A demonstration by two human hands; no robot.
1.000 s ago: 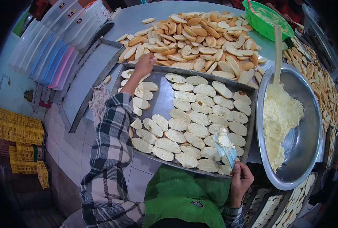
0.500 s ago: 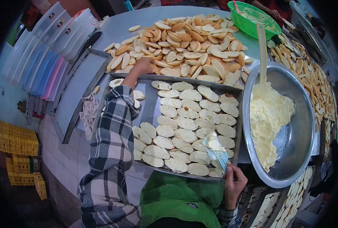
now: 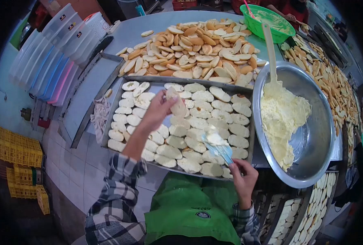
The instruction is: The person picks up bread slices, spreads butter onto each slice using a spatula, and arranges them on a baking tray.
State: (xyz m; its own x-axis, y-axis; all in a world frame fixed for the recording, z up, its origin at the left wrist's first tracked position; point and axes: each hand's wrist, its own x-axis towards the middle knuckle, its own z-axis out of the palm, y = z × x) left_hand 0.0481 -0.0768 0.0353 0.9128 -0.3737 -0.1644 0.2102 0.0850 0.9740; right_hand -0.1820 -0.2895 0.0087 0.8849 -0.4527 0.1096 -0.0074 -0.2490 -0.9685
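My left hand (image 3: 159, 109) pinches an oval bread slice (image 3: 176, 101) above the metal tray (image 3: 157, 86). My right hand (image 3: 243, 177) grips a light-blue spatula (image 3: 220, 149) by its end, and a lump of pale cream (image 3: 215, 138) sits on its blade. The spatula is over the tray's lower right part, apart from the held slice. Rows of oval slices (image 3: 197, 122), many looking cream-coated, cover much of the tray. To the right stands a large steel bowl (image 3: 326, 163) of pale cream (image 3: 279, 122), with a long-handled paddle (image 3: 270, 53) stuck in it.
A heap of bread slices (image 3: 197, 45) lies on the table behind the tray. At the back right are a green basin (image 3: 267, 30) and another person's hand (image 3: 289, 17). Plastic lids or boxes (image 3: 52, 65) stand at left, near yellow crates (image 3: 16, 145). More filled trays (image 3: 285, 216) sit at lower right.
My left hand has come back from the bread heap to above the tray, with a slice in it. The spatula in my right hand has moved up and left.
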